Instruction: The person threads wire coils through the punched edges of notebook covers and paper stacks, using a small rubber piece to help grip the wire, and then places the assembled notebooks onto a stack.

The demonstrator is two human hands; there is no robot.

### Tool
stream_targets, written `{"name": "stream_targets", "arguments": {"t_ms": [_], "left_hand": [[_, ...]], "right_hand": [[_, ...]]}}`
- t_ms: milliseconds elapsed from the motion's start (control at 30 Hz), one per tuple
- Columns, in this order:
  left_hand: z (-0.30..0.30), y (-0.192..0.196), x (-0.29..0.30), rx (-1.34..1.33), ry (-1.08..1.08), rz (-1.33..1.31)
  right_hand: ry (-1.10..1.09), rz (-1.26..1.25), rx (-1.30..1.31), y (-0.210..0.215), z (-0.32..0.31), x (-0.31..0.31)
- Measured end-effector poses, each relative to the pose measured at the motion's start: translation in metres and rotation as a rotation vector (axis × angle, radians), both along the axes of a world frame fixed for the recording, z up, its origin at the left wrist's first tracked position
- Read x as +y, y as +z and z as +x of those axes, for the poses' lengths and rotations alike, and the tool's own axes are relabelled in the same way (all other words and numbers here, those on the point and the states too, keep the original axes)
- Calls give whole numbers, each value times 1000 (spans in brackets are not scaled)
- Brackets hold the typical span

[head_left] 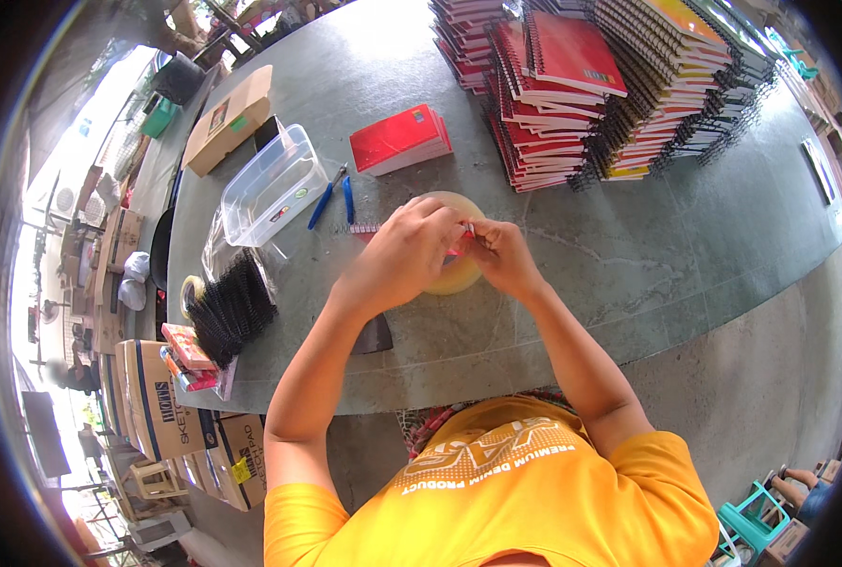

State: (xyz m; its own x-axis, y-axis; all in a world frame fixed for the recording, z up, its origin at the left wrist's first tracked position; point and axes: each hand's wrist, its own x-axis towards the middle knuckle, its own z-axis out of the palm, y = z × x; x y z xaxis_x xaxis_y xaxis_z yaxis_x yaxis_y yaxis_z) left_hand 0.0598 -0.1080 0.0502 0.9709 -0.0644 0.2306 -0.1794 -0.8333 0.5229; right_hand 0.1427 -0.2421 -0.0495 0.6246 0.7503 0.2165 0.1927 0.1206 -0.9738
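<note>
My left hand and my right hand meet at the middle of the table, fingertips nearly touching. Both are closed in a pinch around something small and pale, too small to make out. Under them lies a wide roll of clear yellowish tape, partly hidden by the hands. A bit of red shows inside its ring. The edge of a red spiral-bound notebook peeks out beside my left hand. Blue-handled pliers lie on the table farther left. A stack of red unbound booklets sits beyond my hands.
Tall stacks of red spiral notebooks and yellow ones stand at the far right. To the left are a clear plastic box, a cardboard box and a bunch of black binding coils. Cartons stand beside the table.
</note>
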Motion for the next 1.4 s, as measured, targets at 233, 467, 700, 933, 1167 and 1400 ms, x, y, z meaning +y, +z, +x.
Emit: {"name": "stream_targets", "arguments": {"t_ms": [233, 467, 700, 933, 1167, 1400], "left_hand": [[1, -22, -9, -226, 13, 153], [-1, -18, -12, -280, 149, 186], [-28, 7, 40, -309, 443, -607], [-26, 7, 39, -261, 299, -1042], [29, 108, 40, -823, 581, -303], [129, 90, -27, -409, 111, 381]], "right_hand": [[-52, 93, -37, 4, -7, 2], [-93, 73, -38, 0, -14, 7], [-8, 337, 199, 27, -1, -14], [-751, 284, -907, 111, 44, -42], [-730, -7, -998, 105, 115, -29], [-736, 349, -743, 97, 114, -31]]}}
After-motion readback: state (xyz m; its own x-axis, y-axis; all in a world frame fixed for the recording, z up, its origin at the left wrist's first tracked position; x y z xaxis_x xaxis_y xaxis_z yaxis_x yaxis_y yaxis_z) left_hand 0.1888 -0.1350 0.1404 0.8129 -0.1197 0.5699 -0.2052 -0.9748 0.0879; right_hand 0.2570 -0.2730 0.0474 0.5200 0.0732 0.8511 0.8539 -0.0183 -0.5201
